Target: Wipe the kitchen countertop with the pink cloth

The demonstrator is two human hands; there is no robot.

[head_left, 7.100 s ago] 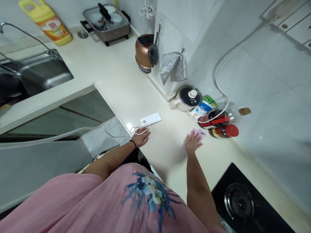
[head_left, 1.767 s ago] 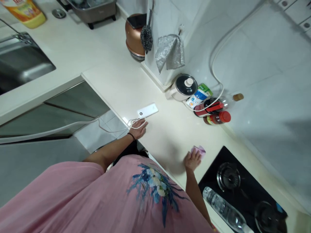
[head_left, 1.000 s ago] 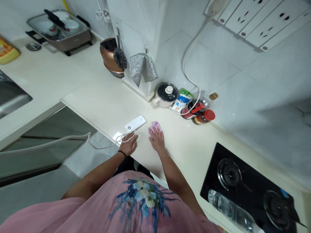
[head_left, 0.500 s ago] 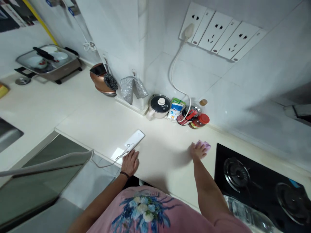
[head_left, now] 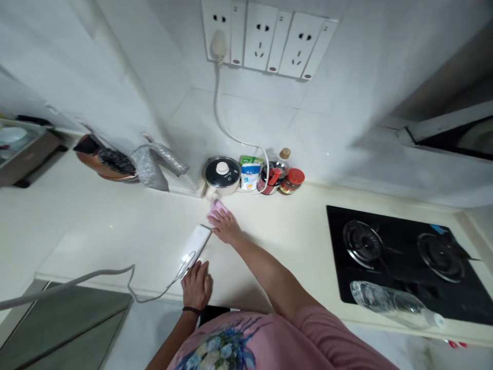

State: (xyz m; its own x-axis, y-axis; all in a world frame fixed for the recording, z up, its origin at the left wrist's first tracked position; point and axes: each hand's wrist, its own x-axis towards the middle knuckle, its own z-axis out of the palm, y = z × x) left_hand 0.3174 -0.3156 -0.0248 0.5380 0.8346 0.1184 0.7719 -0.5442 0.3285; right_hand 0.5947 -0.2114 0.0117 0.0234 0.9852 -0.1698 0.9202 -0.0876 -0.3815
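Note:
My right hand (head_left: 225, 226) presses a small pink cloth (head_left: 215, 207) flat on the cream countertop (head_left: 115, 226), just in front of a small white pot with a dark glass lid (head_left: 221, 174). The fingers lie on top of the cloth. My left hand (head_left: 196, 283) rests palm down near the counter's front edge, fingers together, on the white cable (head_left: 115, 275) of a white power bank (head_left: 196, 242) that lies between the two hands.
Beside the pot stand a salt packet (head_left: 250, 177), a dark jar (head_left: 270, 178) and a red-lidded jar (head_left: 291, 181). A black gas hob (head_left: 404, 257) with a clear plastic bottle (head_left: 393, 304) lies at right. Wall sockets (head_left: 265, 36), a grey cloth (head_left: 154, 162) and a copper bowl (head_left: 103, 162) are behind.
My right hand slid the pink cloth from beside the hob leftward to the spot in front of the pot. The view swung right. My left hand stayed on the cable.

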